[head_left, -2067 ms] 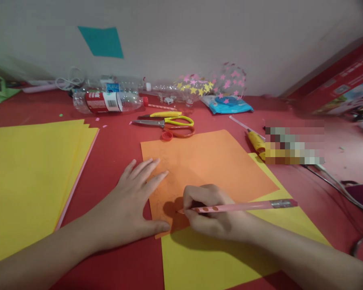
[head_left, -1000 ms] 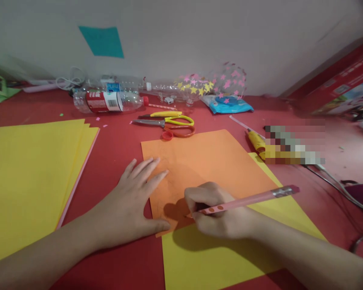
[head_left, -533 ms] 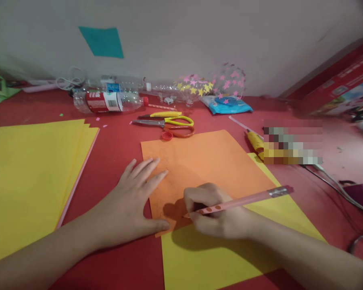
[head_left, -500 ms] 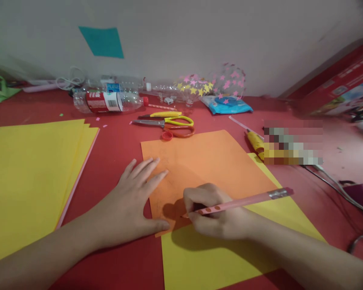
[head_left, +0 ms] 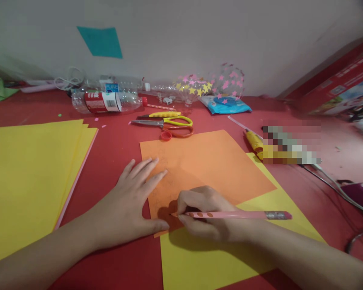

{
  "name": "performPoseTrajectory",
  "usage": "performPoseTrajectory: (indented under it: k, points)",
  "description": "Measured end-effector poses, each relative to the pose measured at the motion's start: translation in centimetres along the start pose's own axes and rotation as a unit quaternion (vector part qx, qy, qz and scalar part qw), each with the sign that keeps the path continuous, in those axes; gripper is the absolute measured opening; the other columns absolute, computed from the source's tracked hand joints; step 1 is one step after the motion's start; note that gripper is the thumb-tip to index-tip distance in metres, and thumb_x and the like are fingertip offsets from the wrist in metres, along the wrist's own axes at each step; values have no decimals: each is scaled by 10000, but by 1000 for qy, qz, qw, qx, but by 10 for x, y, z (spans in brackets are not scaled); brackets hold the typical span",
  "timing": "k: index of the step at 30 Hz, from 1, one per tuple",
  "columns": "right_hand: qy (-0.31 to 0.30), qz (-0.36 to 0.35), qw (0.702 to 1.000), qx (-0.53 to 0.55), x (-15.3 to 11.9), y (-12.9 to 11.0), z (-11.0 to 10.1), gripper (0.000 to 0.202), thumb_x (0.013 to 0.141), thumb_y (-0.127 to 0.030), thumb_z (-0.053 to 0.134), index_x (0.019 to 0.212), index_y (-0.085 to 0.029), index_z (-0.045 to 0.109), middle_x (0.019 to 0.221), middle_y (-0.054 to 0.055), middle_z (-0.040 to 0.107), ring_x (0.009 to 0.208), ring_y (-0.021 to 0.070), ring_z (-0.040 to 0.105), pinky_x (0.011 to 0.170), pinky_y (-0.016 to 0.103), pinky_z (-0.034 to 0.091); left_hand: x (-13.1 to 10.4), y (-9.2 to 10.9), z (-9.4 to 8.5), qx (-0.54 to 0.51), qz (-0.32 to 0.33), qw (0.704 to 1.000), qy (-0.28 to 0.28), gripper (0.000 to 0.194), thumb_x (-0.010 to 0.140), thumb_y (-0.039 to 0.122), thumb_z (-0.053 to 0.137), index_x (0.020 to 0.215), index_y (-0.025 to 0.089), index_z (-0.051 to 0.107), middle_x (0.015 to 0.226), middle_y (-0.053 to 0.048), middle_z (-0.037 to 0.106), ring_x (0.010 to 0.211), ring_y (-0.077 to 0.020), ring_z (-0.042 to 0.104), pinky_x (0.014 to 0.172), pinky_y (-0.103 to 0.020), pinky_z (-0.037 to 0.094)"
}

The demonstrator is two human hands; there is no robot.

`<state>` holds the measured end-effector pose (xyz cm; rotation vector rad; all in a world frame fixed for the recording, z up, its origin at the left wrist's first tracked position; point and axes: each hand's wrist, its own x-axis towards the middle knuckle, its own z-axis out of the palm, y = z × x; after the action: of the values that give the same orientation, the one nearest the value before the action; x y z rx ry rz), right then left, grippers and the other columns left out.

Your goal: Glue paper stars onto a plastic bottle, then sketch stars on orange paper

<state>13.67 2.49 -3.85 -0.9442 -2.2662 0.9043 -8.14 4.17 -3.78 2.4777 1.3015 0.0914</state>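
A pink pencil [head_left: 238, 215] with brown spots and an eraser end is gripped in my right hand [head_left: 208, 215]. Its tip meets the lower left part of an orange sheet of paper [head_left: 205, 161], where faint pencil marks show. Spread flat, my left hand [head_left: 136, 197] rests across the orange sheet's left edge, fingers apart. Beneath the orange sheet lies a yellow sheet [head_left: 211, 262], sticking out below and to the right.
A stack of yellow paper [head_left: 27, 173] lies at the left. Behind are scissors [head_left: 169, 123], a yellow cutter [head_left: 165, 114], a red cap [head_left: 166, 135], a plastic bottle [head_left: 105, 102] and a blue packet [head_left: 226, 105]. A yellow glue gun [head_left: 254, 143] and cables are to the right.
My right hand has shifted slightly left with the pencil tip. The pencil's eraser end has swung down, so the pencil lies nearly level. My left hand stays in place.
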Motion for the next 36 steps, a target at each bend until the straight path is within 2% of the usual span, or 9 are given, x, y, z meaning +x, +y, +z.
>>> performPoseTrajectory:
  k: [6, 15, 24, 36]
  points:
    - [42, -8, 999, -4, -2, 4, 5, 152, 643, -65, 443, 626, -206, 389, 515, -69, 381, 429, 56, 314, 409, 164, 216, -2, -2, 1, -7, 8, 1000, 18, 952, 692, 733, 594, 1471, 242, 354, 1609, -97, 157, 1453, -402, 105, 1150, -626, 147]
    - [91, -17, 996, -20, -2, 7, 5, 160, 596, -48, 400, 607, -202, 361, 507, -79, 345, 415, 41, 250, 397, 164, 174, -1, -2, 1, -3, 0, 1000, -1, 956, 710, 756, 549, 1477, 223, 347, 1615, -107, 114, 1456, -403, 64, 1148, -632, 119]
    - [90, 37, 994, -41, -4, 4, 1, 173, 553, -44, 387, 604, -205, 349, 498, -77, 365, 413, 46, 275, 387, 158, 178, -1, -3, 3, 3, 0, 1000, -13, 966, 716, 771, 521, 1494, 239, 305, 1621, -100, 73, 1461, -389, 34, 1146, -633, 111]
    - [60, -35, 998, 10, -5, 4, 1, 175, 628, -60, 426, 622, -212, 341, 521, -80, 334, 425, 51, 254, 417, 186, 195, -1, -3, 3, 3, 0, 1000, -3, 983, 697, 782, 533, 1482, 224, 335, 1617, -105, 102, 1458, -399, 60, 1148, -633, 117]
